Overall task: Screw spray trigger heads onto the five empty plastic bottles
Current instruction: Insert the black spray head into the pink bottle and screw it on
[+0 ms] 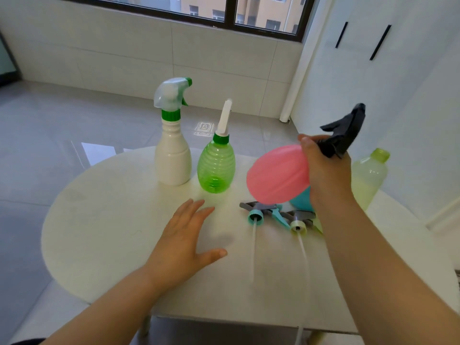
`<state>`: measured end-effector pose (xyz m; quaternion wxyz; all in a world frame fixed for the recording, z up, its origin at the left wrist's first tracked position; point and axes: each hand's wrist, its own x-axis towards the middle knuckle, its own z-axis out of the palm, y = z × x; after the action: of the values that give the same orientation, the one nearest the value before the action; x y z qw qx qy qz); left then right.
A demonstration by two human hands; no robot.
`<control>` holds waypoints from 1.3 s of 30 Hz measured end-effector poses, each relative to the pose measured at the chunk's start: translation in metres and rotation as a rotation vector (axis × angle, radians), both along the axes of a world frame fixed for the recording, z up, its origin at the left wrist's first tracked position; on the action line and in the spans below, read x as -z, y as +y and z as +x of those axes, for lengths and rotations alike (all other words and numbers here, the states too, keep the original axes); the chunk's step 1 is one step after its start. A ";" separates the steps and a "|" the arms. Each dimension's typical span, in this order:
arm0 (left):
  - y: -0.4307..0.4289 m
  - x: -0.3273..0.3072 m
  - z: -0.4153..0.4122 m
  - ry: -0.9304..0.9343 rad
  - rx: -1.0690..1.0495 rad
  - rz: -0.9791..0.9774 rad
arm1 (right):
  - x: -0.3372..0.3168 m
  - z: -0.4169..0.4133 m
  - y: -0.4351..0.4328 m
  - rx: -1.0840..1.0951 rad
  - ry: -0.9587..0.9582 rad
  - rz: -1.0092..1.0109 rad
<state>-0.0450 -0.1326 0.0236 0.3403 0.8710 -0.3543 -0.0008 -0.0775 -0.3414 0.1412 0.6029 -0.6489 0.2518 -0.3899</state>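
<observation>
While your right hand [323,170] curls round the neck of the pink bottle [276,174], the bottle hangs tilted above the table [99,220], with the black trigger head [346,131] at its mouth. I cannot tell whether the collar is fully tight.

Empty, the bottle should be very light, and its thin, smooth belly will likely dent or slip under a squeeze. Hold it at the stiffer neck or shoulder and turn the collar, not the trigger.

Your left hand [186,235] hovers flat and spread over the table, holding nothing.

Below the pink bottle lie a teal trigger head [258,211] and a pale yellow trigger head [298,220], their dip tubes trailing toward you. A teal bottle [300,201] sits partly hidden behind them, and a yellow-green bottle [368,178] stands uncapped at the right.
</observation>
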 end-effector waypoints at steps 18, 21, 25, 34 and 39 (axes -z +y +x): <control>0.001 0.022 0.020 -0.060 -0.030 0.347 | 0.027 0.091 -0.013 -0.205 0.331 -0.343; 0.001 0.023 0.020 -0.055 -0.027 0.337 | 0.029 0.093 -0.016 -0.195 0.340 -0.343; 0.001 0.022 0.020 -0.059 -0.028 0.342 | 0.032 0.091 -0.021 -0.191 0.362 -0.314; 0.001 0.019 0.019 -0.045 -0.027 0.346 | 0.029 0.063 -0.017 -0.191 0.386 -0.241; 0.001 0.016 0.017 -0.028 -0.020 0.343 | 0.042 0.024 -0.001 -0.022 0.375 -0.469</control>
<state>-0.0280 -0.1312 0.0078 0.1818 0.9198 -0.3449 -0.0454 -0.0535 -0.3421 0.0988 0.3837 -0.8338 0.2547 -0.3043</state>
